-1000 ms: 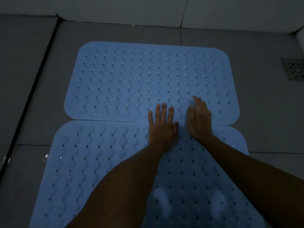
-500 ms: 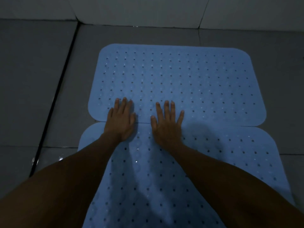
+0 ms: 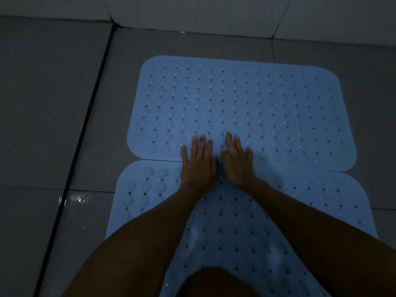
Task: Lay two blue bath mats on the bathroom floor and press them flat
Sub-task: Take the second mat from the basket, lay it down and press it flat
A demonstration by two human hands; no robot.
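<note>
Two light-blue perforated bath mats lie on the grey tile floor, one behind the other. The far mat [image 3: 246, 103] lies flat near the wall. The near mat [image 3: 310, 200] meets its front edge, and my arms cover much of it. My left hand [image 3: 198, 162] and my right hand [image 3: 237, 160] lie side by side, palms down, across the seam between the mats. Their straight fingers press on the far mat's front edge.
A pale wall base [image 3: 192, 16] runs along the back. A dark floor groove [image 3: 85, 129] runs diagonally to the left of the mats. A wet, shiny patch [image 3: 79, 199] lies on the tile beside the near mat. My knee [image 3: 214, 281] shows at the bottom.
Both hands have slid right along the seam and come closer together, still pressing flat. The view has shifted, so the mats sit further right in the frame.
</note>
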